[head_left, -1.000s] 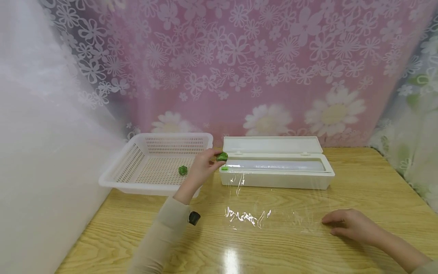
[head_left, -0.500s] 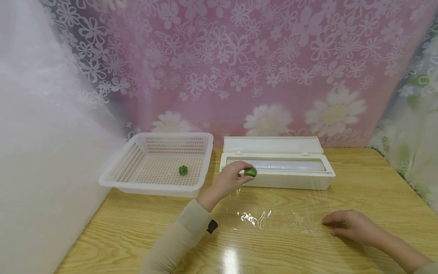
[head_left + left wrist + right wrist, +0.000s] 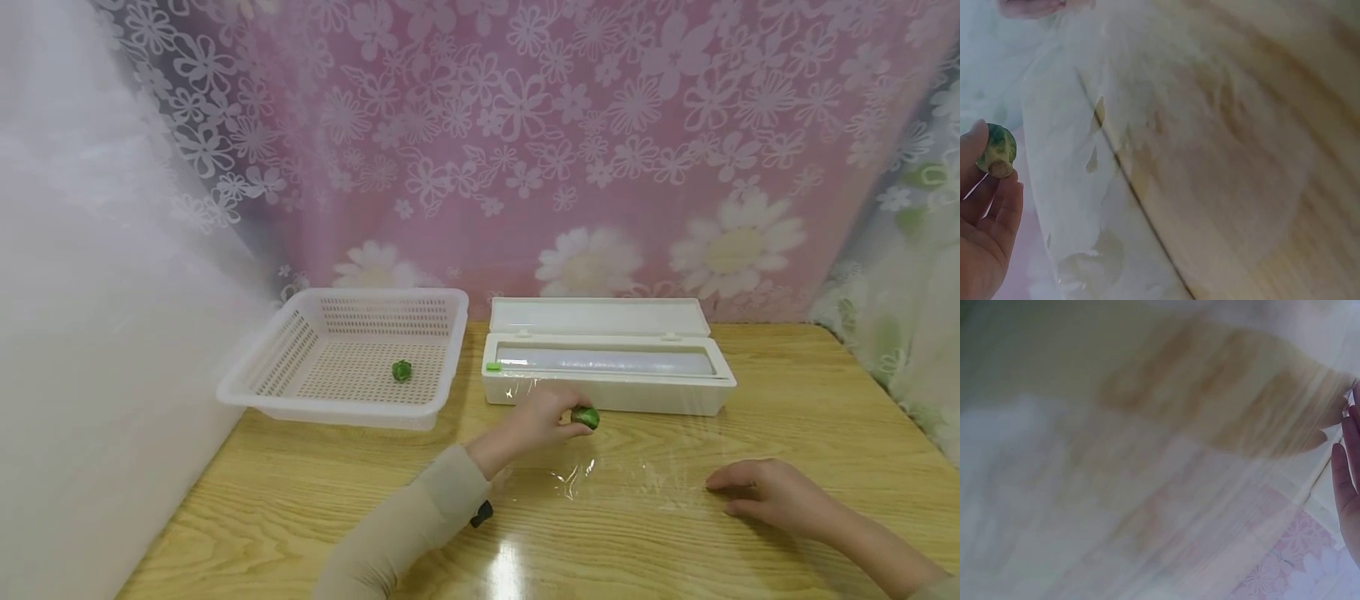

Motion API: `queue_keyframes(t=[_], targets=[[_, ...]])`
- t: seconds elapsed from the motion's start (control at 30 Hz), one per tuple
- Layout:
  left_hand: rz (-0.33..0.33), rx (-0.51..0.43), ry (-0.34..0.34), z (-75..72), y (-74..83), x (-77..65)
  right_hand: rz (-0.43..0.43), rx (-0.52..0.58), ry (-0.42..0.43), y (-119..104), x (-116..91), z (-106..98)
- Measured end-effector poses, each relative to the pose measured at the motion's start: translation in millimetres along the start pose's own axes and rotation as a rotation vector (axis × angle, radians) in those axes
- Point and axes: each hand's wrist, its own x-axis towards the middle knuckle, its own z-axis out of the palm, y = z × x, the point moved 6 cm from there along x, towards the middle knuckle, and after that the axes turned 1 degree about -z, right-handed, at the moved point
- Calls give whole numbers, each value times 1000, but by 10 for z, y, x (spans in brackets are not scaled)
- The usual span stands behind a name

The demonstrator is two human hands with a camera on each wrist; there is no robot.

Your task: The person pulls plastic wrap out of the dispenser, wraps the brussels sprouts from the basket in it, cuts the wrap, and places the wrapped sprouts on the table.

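Observation:
Thumb and fingertips of my left hand (image 3: 543, 414) pinch a green Brussels sprout (image 3: 586, 417), just in front of the white cling film box (image 3: 600, 395) and over the clear film (image 3: 573, 479) spread on the table. In the left wrist view the sprout (image 3: 999, 150) shows its pale cut stem end. My right hand (image 3: 776, 493) rests low at the right end of the film, fingers fairly straight and thumb apart. At the edge of the right wrist view, the same right hand (image 3: 1349, 487) shows extended fingers.
A white perforated basket (image 3: 337, 408) stands at the left with one more sprout (image 3: 401, 371) in it. The box lid (image 3: 600, 317) is raised, showing the film roll (image 3: 600, 361) and a green slider (image 3: 492, 367). A floral curtain (image 3: 480, 167) hangs behind the wooden table (image 3: 262, 500).
My left hand has carried the Brussels sprout right and toward me, from the box's left end to over the film. The right hand has stayed in place.

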Motion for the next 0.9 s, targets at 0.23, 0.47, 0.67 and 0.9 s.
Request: queue_keyframes(t=[0.23,0.47,0.67,0.9], targets=[[-16,-25,-150,198,142,-6,-13,3,-4,-10,4,-10],[-48,-50,-247,359,229,-48,-11,20,-21,-21,11,-9],[-25,19,-263,394,265,-55,-20,2,-13,-30,15,-14],[-14,85,-309,476,266,-39,-15,-5,-24,-23,20,-13]])
